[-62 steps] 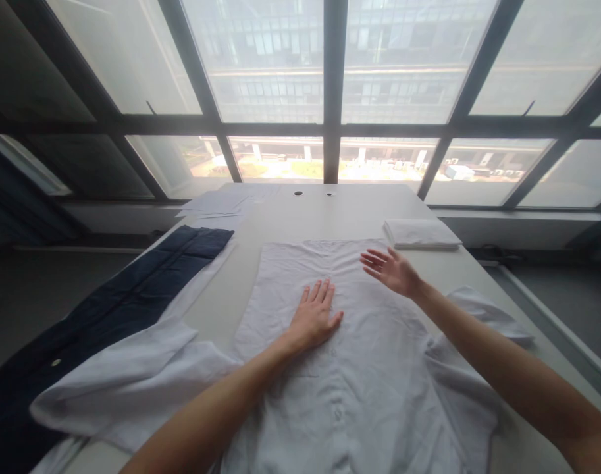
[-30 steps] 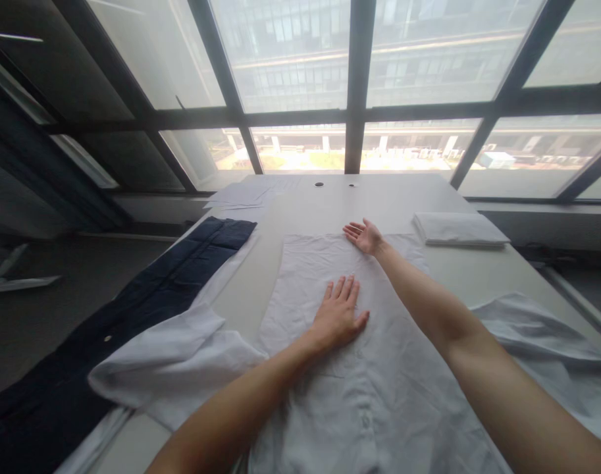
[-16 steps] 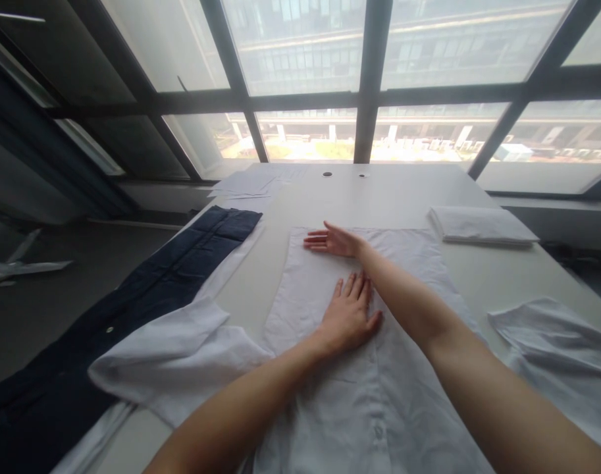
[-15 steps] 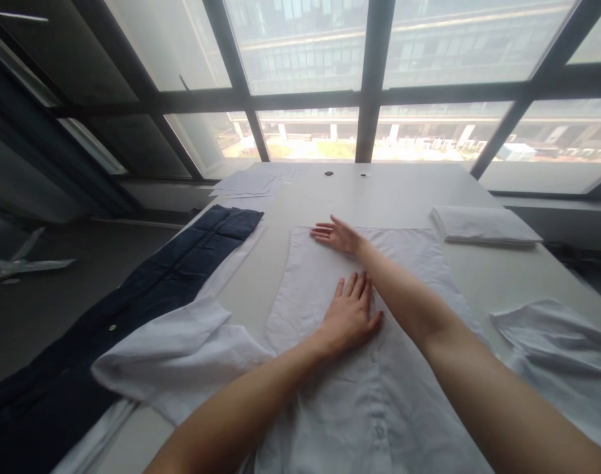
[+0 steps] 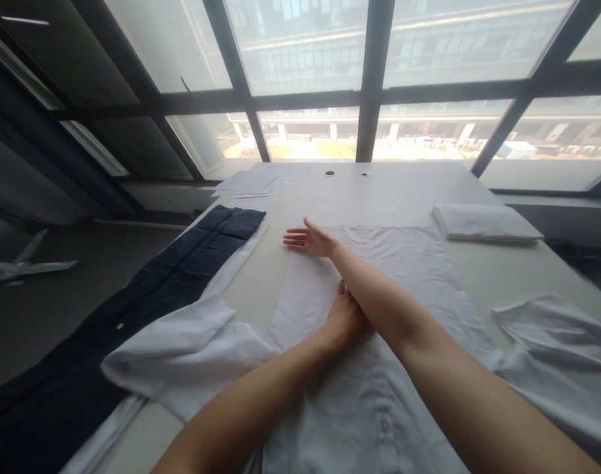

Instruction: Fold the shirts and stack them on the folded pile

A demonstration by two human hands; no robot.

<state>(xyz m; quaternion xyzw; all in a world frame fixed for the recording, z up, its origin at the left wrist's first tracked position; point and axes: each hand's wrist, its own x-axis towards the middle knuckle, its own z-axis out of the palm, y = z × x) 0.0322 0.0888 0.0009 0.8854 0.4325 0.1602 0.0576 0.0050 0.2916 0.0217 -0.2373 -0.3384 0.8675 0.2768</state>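
Note:
A white buttoned shirt [image 5: 403, 270] lies spread on the table, its far edge straight and its sleeves out to both sides. My right hand [image 5: 310, 240] reaches across to the left, fingers stretched, at the shirt's far left corner; it holds nothing. Beneath my right forearm, my left hand [image 5: 347, 316] rests flat on the middle of the shirt near the button strip. Its thumb side and most fingers are hidden by the right arm. The left sleeve [image 5: 182, 349] is loosely bunched, and the right sleeve [image 5: 561, 342] lies creased.
Dark blue trousers [image 5: 182, 270] lie along the left edge of the white table [image 5: 409, 191], partly over white cloth. Paper sheets [image 5: 245, 183] are at the far left. A folded white cloth [image 5: 485, 222] sits at the right. Windows rise behind the table.
My right hand has slid left along the far part of the shirt to its left corner. My left hand stays on the shirt, now more covered by the right forearm.

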